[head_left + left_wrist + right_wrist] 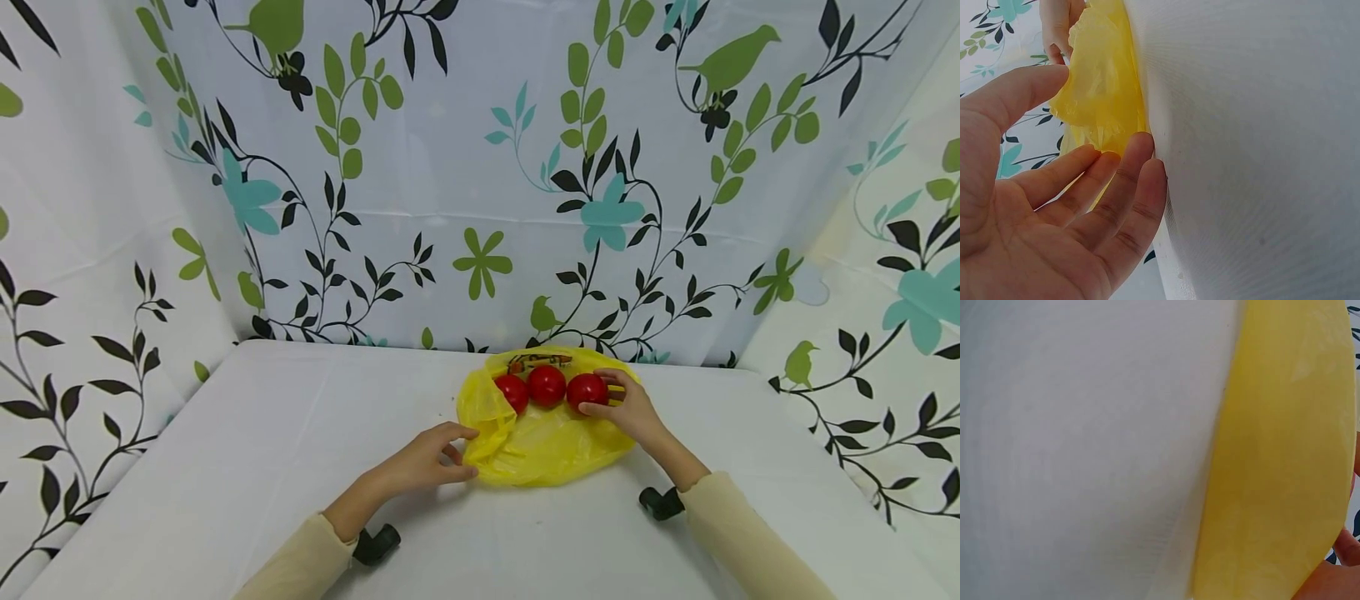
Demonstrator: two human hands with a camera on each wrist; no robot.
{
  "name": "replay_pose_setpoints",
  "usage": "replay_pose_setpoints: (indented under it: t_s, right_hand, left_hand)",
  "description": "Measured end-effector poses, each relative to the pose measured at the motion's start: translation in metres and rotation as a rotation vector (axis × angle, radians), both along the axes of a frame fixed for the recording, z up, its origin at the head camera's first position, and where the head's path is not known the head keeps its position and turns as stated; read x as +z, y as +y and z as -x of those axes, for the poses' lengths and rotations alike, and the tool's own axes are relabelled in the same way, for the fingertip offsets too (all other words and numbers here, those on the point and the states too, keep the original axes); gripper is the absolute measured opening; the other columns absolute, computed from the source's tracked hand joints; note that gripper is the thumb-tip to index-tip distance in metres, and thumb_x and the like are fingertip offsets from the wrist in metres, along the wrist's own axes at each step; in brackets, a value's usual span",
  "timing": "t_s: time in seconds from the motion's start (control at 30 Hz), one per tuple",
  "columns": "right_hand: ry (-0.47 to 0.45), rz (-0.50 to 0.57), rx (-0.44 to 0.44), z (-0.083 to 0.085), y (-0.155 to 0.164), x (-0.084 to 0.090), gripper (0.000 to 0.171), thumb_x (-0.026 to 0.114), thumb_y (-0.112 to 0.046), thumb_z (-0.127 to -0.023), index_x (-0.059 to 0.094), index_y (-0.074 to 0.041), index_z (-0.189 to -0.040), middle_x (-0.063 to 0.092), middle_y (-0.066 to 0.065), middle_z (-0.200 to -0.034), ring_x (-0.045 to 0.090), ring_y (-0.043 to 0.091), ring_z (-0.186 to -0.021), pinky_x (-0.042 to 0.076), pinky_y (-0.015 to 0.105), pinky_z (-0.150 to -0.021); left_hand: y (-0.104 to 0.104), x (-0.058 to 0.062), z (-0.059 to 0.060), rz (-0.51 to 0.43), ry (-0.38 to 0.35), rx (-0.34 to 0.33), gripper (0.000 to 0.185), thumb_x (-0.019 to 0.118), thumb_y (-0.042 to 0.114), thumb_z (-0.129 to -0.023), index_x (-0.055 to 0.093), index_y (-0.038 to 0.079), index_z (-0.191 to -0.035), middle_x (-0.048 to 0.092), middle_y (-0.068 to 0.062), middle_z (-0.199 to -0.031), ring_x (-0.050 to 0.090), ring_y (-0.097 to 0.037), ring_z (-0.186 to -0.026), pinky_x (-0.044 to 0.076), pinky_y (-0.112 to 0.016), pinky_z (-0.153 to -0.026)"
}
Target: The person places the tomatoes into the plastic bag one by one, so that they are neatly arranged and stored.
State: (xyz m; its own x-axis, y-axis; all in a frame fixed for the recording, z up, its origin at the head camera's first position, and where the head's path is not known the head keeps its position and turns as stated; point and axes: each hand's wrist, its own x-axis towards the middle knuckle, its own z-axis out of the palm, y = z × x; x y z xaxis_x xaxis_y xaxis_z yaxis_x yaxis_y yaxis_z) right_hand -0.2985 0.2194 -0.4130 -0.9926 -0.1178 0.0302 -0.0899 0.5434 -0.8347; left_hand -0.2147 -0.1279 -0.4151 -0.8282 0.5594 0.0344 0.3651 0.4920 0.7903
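Observation:
A crumpled yellow plastic bag point(558, 450) lies on the table with its mouth spread open. Three shiny red balls sit in a row on it: a left one point(512, 392), a middle one point(547, 385) and a right one point(585, 390). My right hand point(633, 408) grips the right ball, thumb at its lower side and fingers at its upper right. At the bag's left edge is my left hand point(431, 458), its fingers loosely bent and fingertips right at the plastic point(1100, 81). In the right wrist view the bag point(1279, 450) hides most of the right hand.
Behind the balls, a dark and orange patterned item point(540, 361) shows in the bag's mouth. The white table point(300, 417) is enclosed by curtains point(450, 167) printed with leaves and birds. Black wrist-worn pieces point(377, 545) sit below both wrists.

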Motion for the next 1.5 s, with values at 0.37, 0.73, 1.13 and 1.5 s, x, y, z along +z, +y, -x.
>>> replay_pose_setpoints:
  t_s: [0.37,0.73,1.13,1.5]
  right_hand:
    - [-0.001,0.007,0.03,0.008,0.001,-0.002,0.069,0.075,-0.021,-0.087,0.039,-0.003,-0.141,0.041,0.026,-0.143,0.045,0.045,-0.127,0.043,0.052,-0.103]
    - [-0.015,-0.006,0.052,0.009,0.001,-0.005,0.068,0.077,-0.018,-0.085,0.039,-0.002,-0.14,0.041,0.027,-0.141,0.045,0.045,-0.126,0.042,0.053,-0.103]
    - [-0.054,-0.008,0.069,0.005,0.004,-0.007,0.068,0.076,-0.022,-0.086,0.038,-0.003,-0.139,0.04,0.028,-0.142,0.045,0.046,-0.126,0.042,0.053,-0.103]
    - [-0.064,-0.005,0.092,0.004,0.006,-0.006,0.067,0.075,-0.019,-0.086,0.038,-0.002,-0.14,0.04,0.028,-0.141,0.046,0.045,-0.124,0.044,0.052,-0.102]
  left_hand:
    - [-0.001,0.0,0.002,-0.003,-0.017,0.011,0.058,0.07,0.023,-0.091,0.049,-0.002,-0.138,0.05,-0.02,-0.134,0.059,-0.025,-0.1,0.055,-0.031,-0.08]
    - [-0.001,-0.002,0.003,-0.01,-0.011,0.005,0.056,0.07,0.021,-0.09,0.05,-0.003,-0.137,0.052,-0.019,-0.133,0.06,-0.024,-0.098,0.053,-0.029,-0.079]
    - [0.0,-0.005,0.0,-0.023,-0.023,0.005,0.056,0.07,0.021,-0.09,0.05,-0.003,-0.136,0.051,-0.019,-0.134,0.06,-0.024,-0.098,0.053,-0.026,-0.076]
    - [0.0,-0.003,0.001,-0.017,-0.025,0.004,0.056,0.07,0.021,-0.09,0.05,-0.003,-0.137,0.052,-0.019,-0.133,0.059,-0.024,-0.098,0.052,-0.024,-0.073]
